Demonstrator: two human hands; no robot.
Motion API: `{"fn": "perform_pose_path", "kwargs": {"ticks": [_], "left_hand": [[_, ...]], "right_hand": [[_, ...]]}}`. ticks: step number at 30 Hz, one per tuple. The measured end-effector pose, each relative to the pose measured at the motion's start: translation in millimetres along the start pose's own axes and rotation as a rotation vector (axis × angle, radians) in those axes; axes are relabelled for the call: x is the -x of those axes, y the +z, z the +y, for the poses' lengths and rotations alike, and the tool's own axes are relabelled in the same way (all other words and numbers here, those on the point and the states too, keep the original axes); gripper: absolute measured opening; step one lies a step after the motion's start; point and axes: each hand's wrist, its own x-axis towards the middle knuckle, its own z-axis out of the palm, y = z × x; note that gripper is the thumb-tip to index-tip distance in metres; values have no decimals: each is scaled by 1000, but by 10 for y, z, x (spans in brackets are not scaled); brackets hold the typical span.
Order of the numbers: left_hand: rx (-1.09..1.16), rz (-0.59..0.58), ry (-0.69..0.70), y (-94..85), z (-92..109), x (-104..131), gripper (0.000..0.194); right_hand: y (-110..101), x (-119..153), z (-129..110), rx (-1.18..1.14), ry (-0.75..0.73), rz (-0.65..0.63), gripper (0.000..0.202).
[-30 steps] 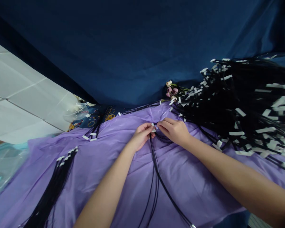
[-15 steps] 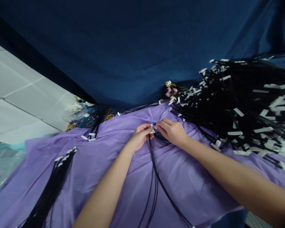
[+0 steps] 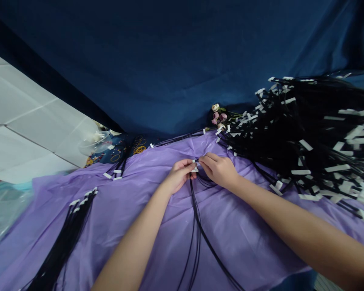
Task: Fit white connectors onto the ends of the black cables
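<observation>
My left hand (image 3: 182, 174) pinches small white connectors (image 3: 194, 169) between thumb and fingers, above the purple cloth. Thin black cables (image 3: 197, 214) hang from them toward me and fan out lower down. Close against it, my right hand (image 3: 216, 167) has its fingertips pressed together on a dark cable end beside the white piece. Its fingers partly hide what they grip. More black cable loops under the right hand.
A large heap of black cables (image 3: 291, 133) with white ends lies at the right. An aligned cable bundle (image 3: 69, 230) rests at left. Artificial flowers (image 3: 219, 115), yellow rubber bands (image 3: 138, 150) and a clear plastic bowl (image 3: 94, 142) sit at the back. Purple cloth (image 3: 115, 218) covers the surface.
Both hands keep their grip at the same spot, with only a tiny shift of the right fingers. The view has moved very slightly.
</observation>
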Motion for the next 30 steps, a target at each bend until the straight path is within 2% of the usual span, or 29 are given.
{"fn": "perform_pose_path", "kwargs": {"ticks": [7, 12, 14, 17, 19, 21, 26, 30], "left_hand": [[39, -3, -1, -28, -23, -21, 26], [169, 55, 17, -55, -24, -57, 22], [231, 107, 4, -67, -15, -76, 20], [302, 188, -19, -70, 9, -96, 15], [339, 231, -22, -64, 27, -100, 9], [363, 258, -20, -58, 40, -99, 5], [396, 270, -30, -56, 48, -91, 2], [414, 284, -42, -53, 55, -92, 1]], "right_hand": [[-92, -15, 26, -33, -23, -4, 28], [-311, 37, -66, -19, -40, 208, 24], [-386, 82, -131, -53, -39, 226, 22], [-407, 151, -230, -198, -87, 17, 21], [-362, 179, -289, -247, -43, -153, 20], [-299, 187, -342, -275, 39, -254, 18], [-207, 161, -434, -397, 199, -361, 21], [-202, 154, -441, -451, 263, -397, 21]]}}
